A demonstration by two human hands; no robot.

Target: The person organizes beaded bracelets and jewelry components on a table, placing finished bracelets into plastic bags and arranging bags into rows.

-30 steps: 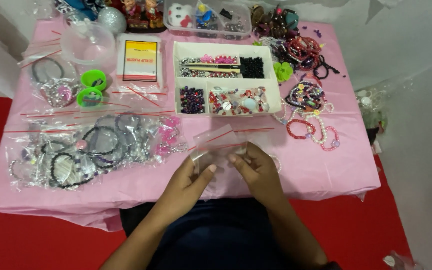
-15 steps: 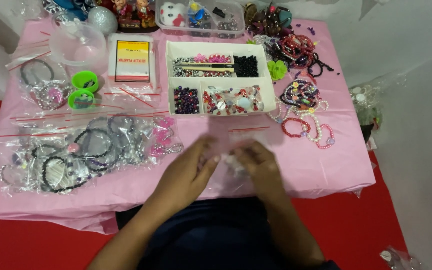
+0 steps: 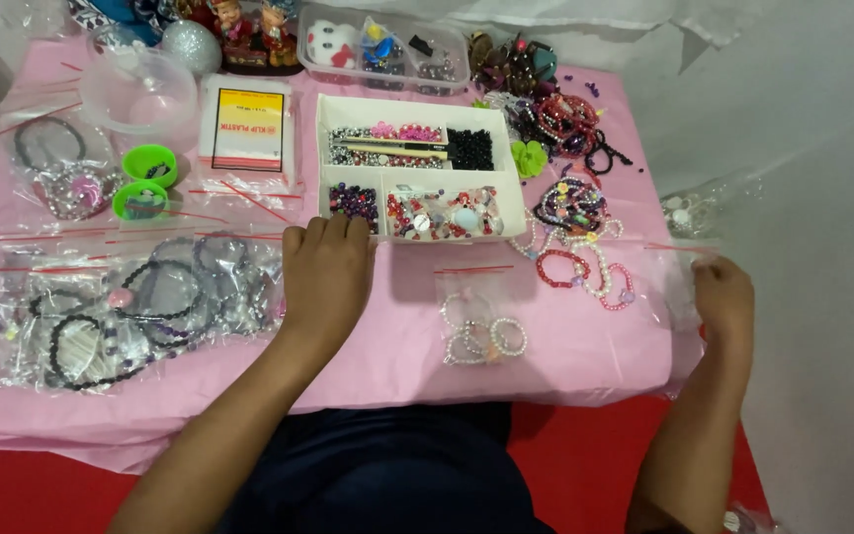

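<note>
My left hand lies palm down on the pink tablecloth, holding nothing, its fingertips just short of the white bead tray. My right hand is out past the table's right edge, pinching an empty clear zip bag with a red strip. Between my hands lies a small clear bag of pale bead bracelets, flat on the cloth with neither hand on it.
Bagged dark bracelets are heaped at the left. Loose colourful bracelets lie right of the tray. Two green cups, a clear bowl, a pack of zip bags and a clear box stand behind.
Both hands were together at the front middle around a small bag. That bag now lies on the cloth; my left hand moved forward and left, my right hand far right to another bag.
</note>
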